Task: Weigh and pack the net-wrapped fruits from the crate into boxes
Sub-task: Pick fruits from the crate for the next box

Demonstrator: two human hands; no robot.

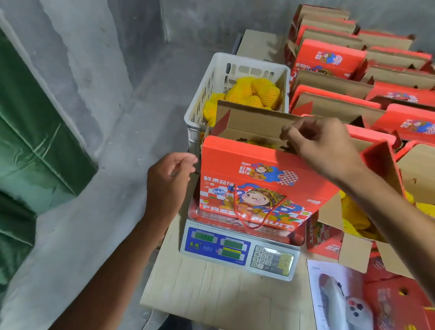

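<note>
**Net-wrapped fruits wait in crate as one red box sits on the scale**

Net-wrapped fruits (253, 93), yellow in their foam mesh, lie heaped in the far end of one white slatted crate (213, 81) standing just behind the scale; about half a dozen show there, though the heap makes an exact count impossible. More yellow fruits fill an open carton (430, 176) to the right.

One red printed box (257, 186) stands upright on the pan of one digital scale (239, 251), its brown top flap raised and its red cord handle hanging down the front. The right hand (321, 142) pinches the edge of that flap between thumb and curled fingers. The left hand (169, 178) hovers just beside the box's left side, fingers loosely curled, holding nothing.

Behind, well over a dozen red boxes (420, 125) stand in rows with flaps open. One printed sheet (330, 304) with a QR code lies at the near right, one grey handheld device (348, 315) on top of it.

All rests on a pale wooden table (221, 292). Grey concrete wall and floor (99, 66) surround it, with green fabric (7, 137) at the left.
</note>
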